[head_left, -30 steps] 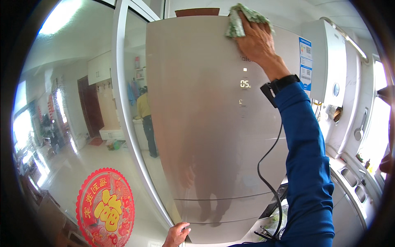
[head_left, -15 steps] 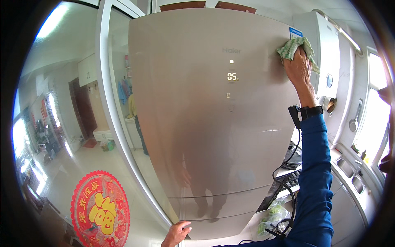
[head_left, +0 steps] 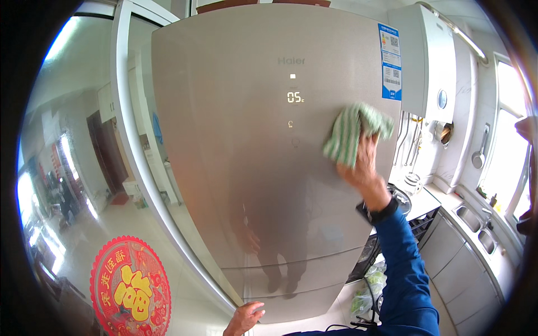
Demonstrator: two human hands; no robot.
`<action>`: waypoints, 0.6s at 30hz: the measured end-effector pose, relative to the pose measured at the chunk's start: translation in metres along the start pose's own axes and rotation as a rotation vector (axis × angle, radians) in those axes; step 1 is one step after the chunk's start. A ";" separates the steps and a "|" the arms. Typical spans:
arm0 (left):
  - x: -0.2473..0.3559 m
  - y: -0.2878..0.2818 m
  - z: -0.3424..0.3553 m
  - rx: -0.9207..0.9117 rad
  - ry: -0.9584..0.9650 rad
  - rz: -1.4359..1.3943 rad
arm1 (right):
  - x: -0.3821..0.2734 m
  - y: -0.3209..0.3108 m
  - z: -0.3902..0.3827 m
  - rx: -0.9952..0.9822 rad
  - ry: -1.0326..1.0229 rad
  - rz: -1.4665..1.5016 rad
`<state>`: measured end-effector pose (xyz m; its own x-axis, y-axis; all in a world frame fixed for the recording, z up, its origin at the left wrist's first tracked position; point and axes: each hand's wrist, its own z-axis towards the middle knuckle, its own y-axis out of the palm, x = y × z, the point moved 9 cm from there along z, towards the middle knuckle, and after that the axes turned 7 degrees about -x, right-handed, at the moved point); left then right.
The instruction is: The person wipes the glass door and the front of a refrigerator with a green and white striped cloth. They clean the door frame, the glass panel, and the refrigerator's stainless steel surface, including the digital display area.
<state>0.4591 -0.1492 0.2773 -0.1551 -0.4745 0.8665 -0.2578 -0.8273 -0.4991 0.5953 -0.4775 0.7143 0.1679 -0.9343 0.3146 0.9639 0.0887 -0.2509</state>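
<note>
On the right of the refrigerator door point(head_left: 241, 140), the right hand point(head_left: 361, 168) clasps a green-striped cloth point(head_left: 344, 134); the left hand point(head_left: 244, 318) (grip unclear) is low, near left. Wiping seems underway; what remains can't be told.

A striped green cloth point(head_left: 350, 133) bunches against the beige refrigerator point(head_left: 260, 162)

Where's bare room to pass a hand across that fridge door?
Bare: the fridge door between its left edge and the lit display. Crowded: its right side, with the right hand, striped cloth and blue-and-white label.
</note>
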 end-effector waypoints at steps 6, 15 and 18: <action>-0.009 -0.010 -0.011 0.038 -0.064 0.035 | -0.011 0.000 0.006 -0.100 0.085 0.277; -0.007 0.005 -0.022 0.060 -0.061 0.050 | 0.029 -0.037 0.096 0.257 0.073 0.108; -0.009 0.006 -0.027 0.057 -0.021 0.079 | -0.008 -0.005 -0.002 0.010 0.117 0.129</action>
<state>0.4334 -0.1416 0.2660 -0.1526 -0.5447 0.8247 -0.1912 -0.8024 -0.5653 0.5887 -0.4716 0.7114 0.2657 -0.9487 0.1714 0.9381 0.2134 -0.2730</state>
